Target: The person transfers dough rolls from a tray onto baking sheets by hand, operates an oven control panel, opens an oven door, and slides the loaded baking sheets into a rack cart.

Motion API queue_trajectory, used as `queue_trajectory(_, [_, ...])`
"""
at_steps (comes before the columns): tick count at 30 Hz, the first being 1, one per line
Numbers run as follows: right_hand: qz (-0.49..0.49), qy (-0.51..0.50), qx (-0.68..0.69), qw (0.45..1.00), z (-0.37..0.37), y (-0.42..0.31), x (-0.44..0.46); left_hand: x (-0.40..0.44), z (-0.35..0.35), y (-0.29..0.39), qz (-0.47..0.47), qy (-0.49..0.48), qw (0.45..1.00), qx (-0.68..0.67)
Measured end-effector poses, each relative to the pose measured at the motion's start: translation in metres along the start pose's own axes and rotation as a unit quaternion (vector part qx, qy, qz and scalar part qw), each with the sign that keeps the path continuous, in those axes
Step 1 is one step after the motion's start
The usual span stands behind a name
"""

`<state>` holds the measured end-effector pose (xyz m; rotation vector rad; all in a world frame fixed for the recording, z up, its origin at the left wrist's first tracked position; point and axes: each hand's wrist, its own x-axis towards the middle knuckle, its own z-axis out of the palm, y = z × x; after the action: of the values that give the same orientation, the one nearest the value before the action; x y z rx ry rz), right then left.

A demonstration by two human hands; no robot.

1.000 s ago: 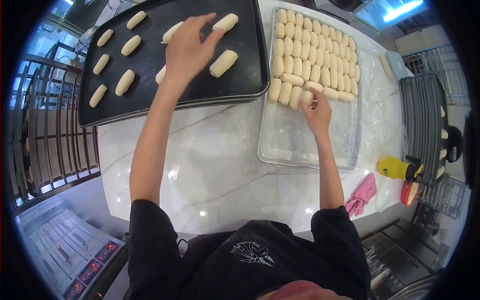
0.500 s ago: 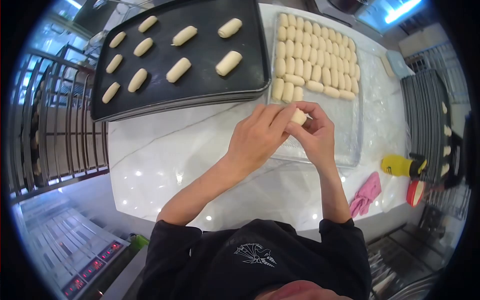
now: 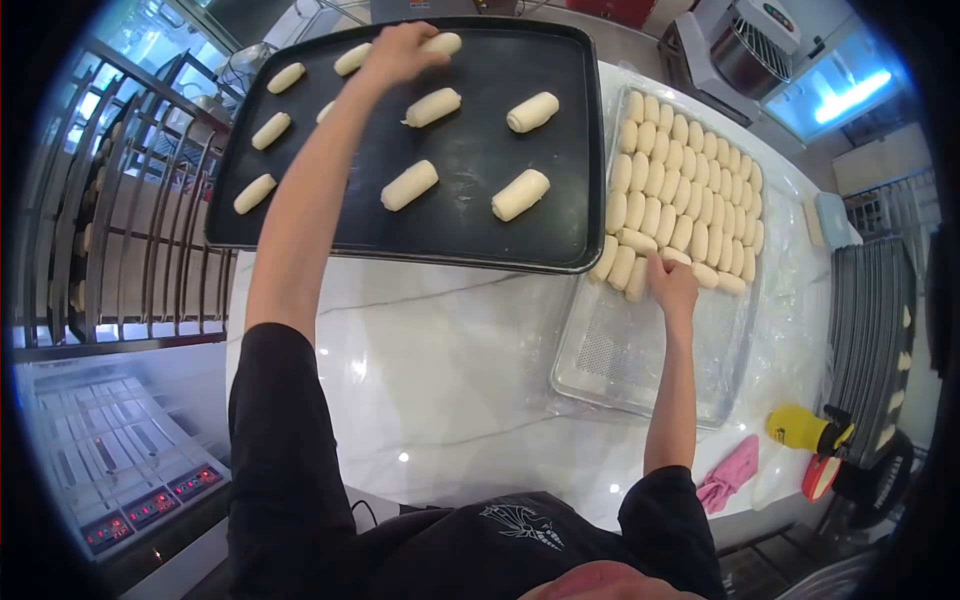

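Grip of left hand (image 3: 402,56) closed about a dough roll (image 3: 443,43), right hand (image 3: 675,285) bunched against packed rolls (image 3: 638,240), its hold unclear.

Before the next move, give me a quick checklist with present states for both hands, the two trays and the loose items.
1. Left hand at a dough roll on the black baking tray: ok.
2. Right hand gripping a roll: cannot tell, fingers hide it.
3. Visible rolls on the black tray spaced apart: ok.
4. Full view of the black tray: not ok, left forearm covers part.
5. Bare space in the perforated tray: ok, on the near side.
6. Pink cloth and yellow bottle outside both trays: ok.
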<state>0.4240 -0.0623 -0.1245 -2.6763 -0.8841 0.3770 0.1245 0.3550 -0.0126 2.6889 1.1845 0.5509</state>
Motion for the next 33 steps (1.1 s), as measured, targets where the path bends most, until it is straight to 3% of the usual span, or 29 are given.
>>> queue_trajectory(1, [0.006,-0.002,-0.005,1.0,0.0,0.0,-0.001,0.007,0.004,-0.006,-0.037,-0.023,0.999,-0.022])
queue_trajectory(4, [0.038,-0.068,0.169,0.982,0.002,-0.003,-0.006,0.019,0.02,-0.023,-0.022,-0.041,0.999,-0.025])
queue_trajectory(10, [-0.027,-0.035,0.192,0.98,0.025,0.018,0.0,0.014,0.033,-0.027,-0.007,-0.025,1.0,0.002])
queue_trajectory(13, [-0.062,-0.033,0.193,0.979,0.021,0.02,-0.002,0.008,0.04,-0.028,0.064,0.094,0.99,0.086])
queue_trajectory(15, [-0.127,-0.019,0.194,0.973,0.024,0.032,-0.001,-0.004,0.031,-0.016,0.047,0.107,0.992,0.041])
queue_trajectory(18, [-0.139,0.035,0.196,0.97,0.018,0.021,-0.019,-0.034,0.009,0.026,0.051,0.156,0.986,-0.038])
queue_trajectory(20, [-0.115,-0.008,0.218,0.969,0.005,0.005,-0.031,-0.076,-0.017,0.074,0.041,0.113,0.989,-0.088])
queue_trajectory(22, [-0.131,0.011,0.223,0.966,0.005,0.003,-0.045,-0.127,-0.035,0.133,0.071,0.125,0.967,-0.21])
queue_trajectory(24, [-0.178,0.04,0.23,0.956,0.004,0.004,-0.059,-0.18,-0.047,0.176,0.065,0.093,0.961,-0.251])
queue_trajectory(26, [-0.161,0.03,0.252,0.954,-0.001,0.008,-0.076,-0.225,-0.046,0.198,0.131,0.079,0.962,-0.227])
queue_trajectory(29, [-0.134,0.002,0.29,0.948,-0.011,0.015,-0.098,-0.281,-0.05,0.225,0.119,0.023,0.956,-0.269])
queue_trajectory(31, [-0.083,-0.082,0.368,0.922,-0.02,0.028,-0.105,-0.307,-0.044,0.234,0.026,-0.033,0.935,-0.352])
queue_trajectory(33, [-0.053,-0.127,0.401,0.905,-0.029,0.031,-0.116,-0.318,-0.029,0.244,0.026,-0.048,0.925,-0.377])
